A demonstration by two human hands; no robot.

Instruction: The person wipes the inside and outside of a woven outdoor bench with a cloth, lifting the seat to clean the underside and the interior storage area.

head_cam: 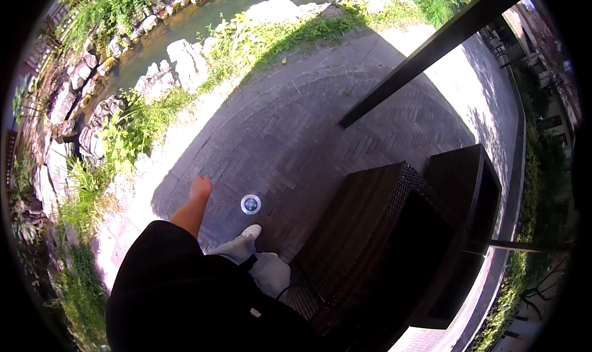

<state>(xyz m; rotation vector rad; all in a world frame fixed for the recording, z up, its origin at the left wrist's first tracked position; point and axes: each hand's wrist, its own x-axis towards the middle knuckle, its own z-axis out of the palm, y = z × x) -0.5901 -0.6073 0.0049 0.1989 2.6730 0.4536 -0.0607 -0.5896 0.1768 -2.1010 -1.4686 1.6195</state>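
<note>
My left hand [201, 187] hangs above the paving, its fingers curled in and no object visible in them. Just right of it, a round in-ground light with a pale metal ring [250, 204] sits in the herringbone brick paving [296, 144]. A white shoe [252, 232] and my light trousers [270, 271] show below the light. My right hand is out of view. On the front of my black top [185, 287] is a small pale patch [255, 312], too small to make out.
A dark wicker bench or sofa [360, 204] stands close on my right, with a dark box-like piece [458, 181] beyond it. A dark post [416, 60] rises from the paving ahead. To the left, rocks [185, 63] and plants edge a pond or stream [199, 23].
</note>
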